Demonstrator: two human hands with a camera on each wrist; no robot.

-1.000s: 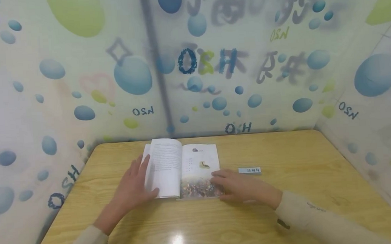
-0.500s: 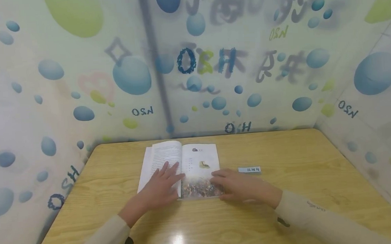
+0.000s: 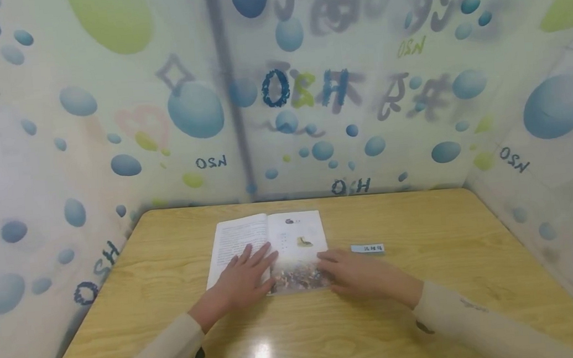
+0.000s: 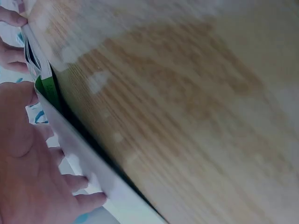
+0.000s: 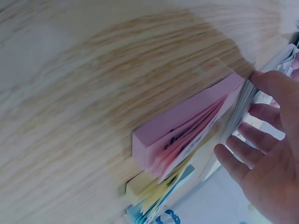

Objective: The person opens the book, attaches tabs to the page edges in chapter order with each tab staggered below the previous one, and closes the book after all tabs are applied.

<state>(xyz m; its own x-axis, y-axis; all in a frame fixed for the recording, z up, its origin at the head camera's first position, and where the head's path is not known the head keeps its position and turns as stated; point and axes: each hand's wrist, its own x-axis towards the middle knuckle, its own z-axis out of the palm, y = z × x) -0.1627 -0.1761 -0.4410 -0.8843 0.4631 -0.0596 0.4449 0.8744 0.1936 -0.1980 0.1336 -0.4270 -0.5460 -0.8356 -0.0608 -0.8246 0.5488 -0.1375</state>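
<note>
Page (image 3: pixel 242 235) lowered; open book (image 3: pixel 291 239) partly beneath hands (image 3: pixel 244 282) (image 3: pixel 358 272).

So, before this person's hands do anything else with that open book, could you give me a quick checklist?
1. The book lies open on the table: ok.
2. The left hand rests on the left page, fingers spread: ok for steadying it.
3. The left page is uncovered for turning: not ok, that hand covers part of it.
4. The right hand touches the book's outer right side: ok.
5. The blue pad lies apart from the book: ok.
6. The pink pad clears the book: cannot tell.
</note>
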